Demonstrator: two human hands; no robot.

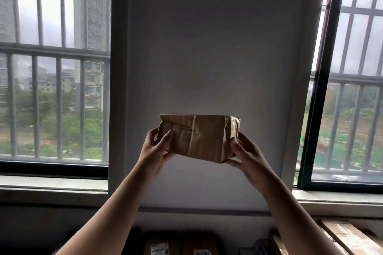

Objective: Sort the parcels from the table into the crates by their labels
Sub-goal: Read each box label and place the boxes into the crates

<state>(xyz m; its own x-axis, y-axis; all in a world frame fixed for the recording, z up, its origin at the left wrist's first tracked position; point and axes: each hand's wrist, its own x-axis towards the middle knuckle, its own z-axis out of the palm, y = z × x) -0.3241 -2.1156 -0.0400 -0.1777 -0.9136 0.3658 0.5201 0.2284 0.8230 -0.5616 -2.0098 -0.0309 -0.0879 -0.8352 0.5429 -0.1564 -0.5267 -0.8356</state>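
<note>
Hands are lifting a brown taped parcel (198, 137) before the wall; left hand (156, 144) and right hand (243, 154) are gripping its ends, probably hunting its label.

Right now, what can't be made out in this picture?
Head view, held parcel: no shipping label shows; its faint stamp is too dim to read.
Head view, lower parcels: cut off by the bottom edge, labels blurred.
Crates: none in view.
</note>
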